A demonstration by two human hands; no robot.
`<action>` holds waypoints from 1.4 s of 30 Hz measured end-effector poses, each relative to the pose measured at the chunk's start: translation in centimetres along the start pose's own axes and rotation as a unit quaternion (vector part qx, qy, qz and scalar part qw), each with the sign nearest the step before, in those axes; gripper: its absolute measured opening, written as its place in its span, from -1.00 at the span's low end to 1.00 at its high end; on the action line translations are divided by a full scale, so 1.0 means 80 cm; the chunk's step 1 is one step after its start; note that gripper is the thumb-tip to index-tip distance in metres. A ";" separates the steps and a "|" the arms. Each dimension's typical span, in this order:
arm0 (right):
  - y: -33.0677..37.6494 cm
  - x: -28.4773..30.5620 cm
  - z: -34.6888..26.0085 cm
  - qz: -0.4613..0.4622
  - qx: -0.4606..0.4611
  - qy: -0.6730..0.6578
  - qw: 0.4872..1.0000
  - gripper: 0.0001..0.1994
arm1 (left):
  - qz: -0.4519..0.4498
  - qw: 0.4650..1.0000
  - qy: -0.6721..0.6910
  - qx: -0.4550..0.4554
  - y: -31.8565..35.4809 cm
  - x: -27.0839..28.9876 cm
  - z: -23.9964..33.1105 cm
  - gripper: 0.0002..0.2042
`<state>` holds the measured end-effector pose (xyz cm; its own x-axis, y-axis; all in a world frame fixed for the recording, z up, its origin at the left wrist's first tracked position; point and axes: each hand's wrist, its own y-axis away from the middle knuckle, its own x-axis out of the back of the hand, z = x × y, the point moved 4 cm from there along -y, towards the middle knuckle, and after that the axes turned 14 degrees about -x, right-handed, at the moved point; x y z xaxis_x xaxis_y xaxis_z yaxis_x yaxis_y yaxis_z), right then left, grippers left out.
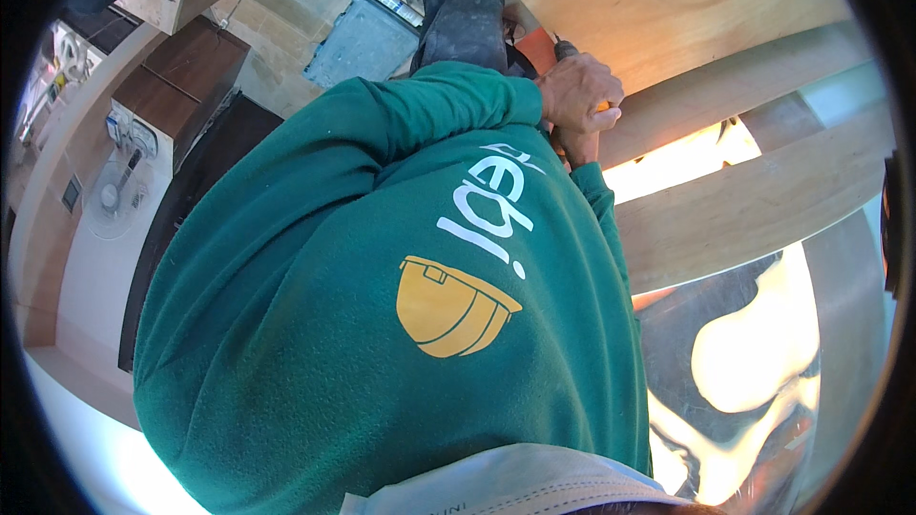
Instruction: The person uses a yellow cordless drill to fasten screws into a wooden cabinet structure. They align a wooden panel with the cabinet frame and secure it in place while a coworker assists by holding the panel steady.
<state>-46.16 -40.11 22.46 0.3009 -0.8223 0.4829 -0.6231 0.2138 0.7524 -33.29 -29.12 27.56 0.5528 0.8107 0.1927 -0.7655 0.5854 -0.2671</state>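
Observation:
My left hand is closed round a tool that looks like a drill. A dark, chuck-like nose points up past the knuckles, and an orange part shows between the fingers. Most of the tool's body is covered. Only the wrist of my right hand shows, just below the left one; its fingers are hidden. Close to the nose stands a large pale wooden panel. My green sweatshirt fills the middle of the view.
Curved wooden boards run along the right, with bright gaps and a shiny sheet beyond. On the tiled floor at the top lies a grey-blue case beside my leg. At left are a brown cabinet and a fan.

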 end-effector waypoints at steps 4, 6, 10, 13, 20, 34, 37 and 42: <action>-0.002 0.002 -0.004 0.004 0.003 -0.029 1.000 -0.55 | 0.003 1.000 -0.008 -0.005 0.001 -0.002 -0.003 -0.80; -0.001 0.002 0.000 -0.002 0.004 -0.035 0.999 -0.53 | 0.010 1.000 -0.007 -0.008 0.002 -0.004 -0.008 -0.79; -0.009 0.000 0.009 -0.013 -0.002 -0.053 0.998 -0.49 | 0.005 1.000 -0.022 0.011 0.005 -0.006 -0.010 -0.79; -0.015 -0.002 0.015 -0.021 -0.009 -0.067 0.997 -0.46 | 0.014 1.000 -0.015 -0.015 0.005 -0.006 -0.009 -0.79; -0.028 -0.008 0.033 -0.042 -0.034 -0.106 0.993 -0.39 | -0.001 1.000 -0.019 -0.001 0.006 -0.007 -0.017 -0.79; -0.034 -0.009 0.028 -0.026 -0.003 -0.092 0.995 -0.37 | -0.001 1.000 -0.016 -0.003 0.007 -0.003 -0.017 -0.80; -0.030 -0.004 0.009 -0.027 0.011 -0.090 0.996 -0.40 | -0.014 0.999 -0.033 -0.016 0.009 -0.003 -0.017 -0.81; -0.042 0.004 -0.009 -0.015 -0.005 -0.027 1.000 -0.45 | 0.022 1.000 -0.012 0.016 0.011 0.002 -0.028 -0.80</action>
<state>-43.45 -40.73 20.39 0.2799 -0.8552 0.4363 -0.6070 0.1945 0.7706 -33.17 -28.48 25.20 0.5107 0.8350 0.2048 -0.7988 0.5489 -0.2462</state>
